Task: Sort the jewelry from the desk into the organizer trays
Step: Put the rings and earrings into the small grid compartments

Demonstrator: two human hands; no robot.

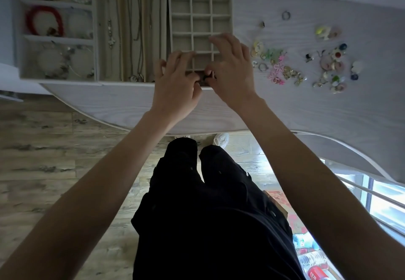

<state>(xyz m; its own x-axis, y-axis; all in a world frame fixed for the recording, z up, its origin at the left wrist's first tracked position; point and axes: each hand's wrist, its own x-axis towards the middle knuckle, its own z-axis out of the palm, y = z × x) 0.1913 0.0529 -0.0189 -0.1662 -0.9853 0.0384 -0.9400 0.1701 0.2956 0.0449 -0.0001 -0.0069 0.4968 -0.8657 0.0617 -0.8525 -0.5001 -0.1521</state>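
Head view: a small dark jewelry piece (207,77) is pinched between the fingertips of the left hand (177,86) and right hand (232,71), over the near edge of the beige grid tray (200,14). Loose colourful earrings and rings (306,64) lie scattered right on the desk (328,113); bracelet tray (57,27) and necklace tray (131,27) sit left.

Three organizer trays side by side on desk (306,108): bracelet tray (19,38) leftmost, necklace tray (131,27) middle, grid tray (200,16) right. Loose earrings and rings (306,64) scattered on desk right of grid tray. Both hands meet over grid tray's near edge.
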